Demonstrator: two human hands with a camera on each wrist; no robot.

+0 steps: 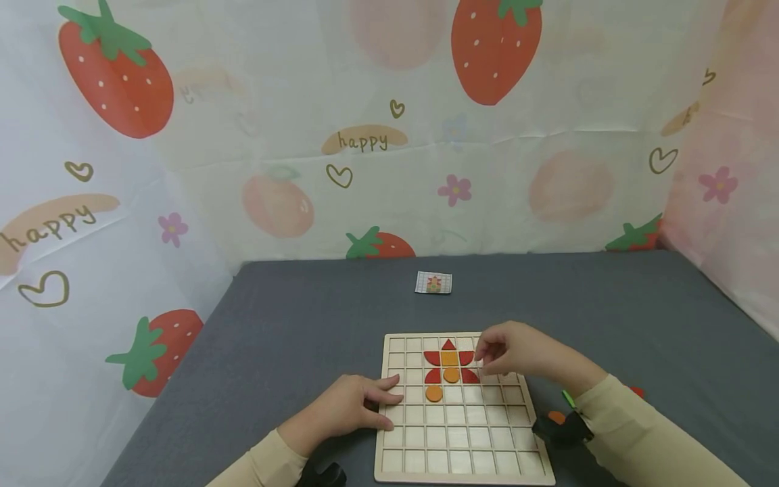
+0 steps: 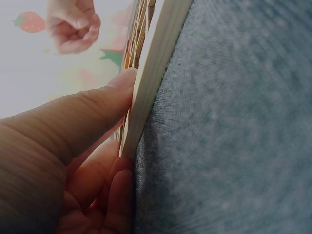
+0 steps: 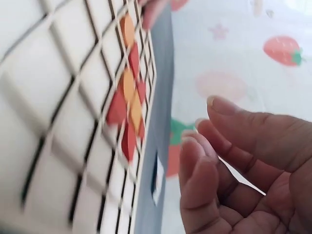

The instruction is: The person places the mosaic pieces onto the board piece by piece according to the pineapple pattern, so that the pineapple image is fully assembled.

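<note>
A wooden grid board (image 1: 420,460) lies on the table. On its squares are a red triangle (image 1: 448,345), an orange square (image 1: 449,358), several red quarter-round pieces (image 1: 470,376) and two orange discs, one disc (image 1: 452,375) just below the square, the other disc (image 1: 434,393) lower left. My left hand (image 1: 349,404) rests on the board's left edge; in the left wrist view its thumb (image 2: 122,80) touches the wooden rim. Above the board's upper right squares hovers my right hand (image 1: 517,348), fingers loosely bent. Between thumb and fingers nothing shows in the right wrist view.
Behind the board lies a small card (image 1: 433,283) printed with a coloured figure on a grid. Right of the board, an orange piece (image 1: 556,417), a green piece (image 1: 569,399) and a red piece (image 1: 637,391) show partly hidden around my right forearm. Printed cloth walls (image 1: 389,203) enclose the grey table.
</note>
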